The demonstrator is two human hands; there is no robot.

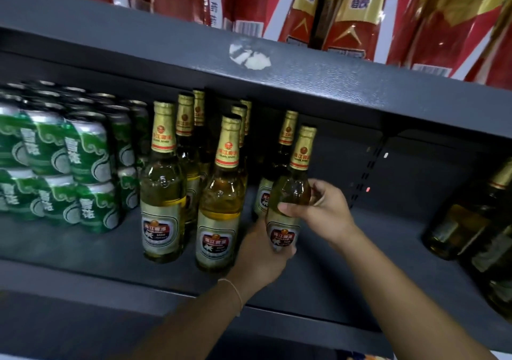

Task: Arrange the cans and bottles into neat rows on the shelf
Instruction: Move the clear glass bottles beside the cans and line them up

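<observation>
Held bottle (288, 199): front of the third column on the shelf (83, 251).
Left hand (260, 260): fingers wrap its base.
Right hand (318, 207): fingers pinch its shoulder.
Advice: set it upright, level with front bottle (219, 207), label outward.
Writing: bottle necks seem to read "PEARL RIVER"; green cans (86, 171) carry Chinese characters.

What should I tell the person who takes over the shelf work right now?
Left hand grips the bottom of a bottle; right hand grips its shoulder.
The bottle is at the front of the third bottle row, tilted slightly.
Done: green cans stacked at left; two bottle rows standing.
Left: set this bottle straight, then arrange the bottles at far right.
</observation>
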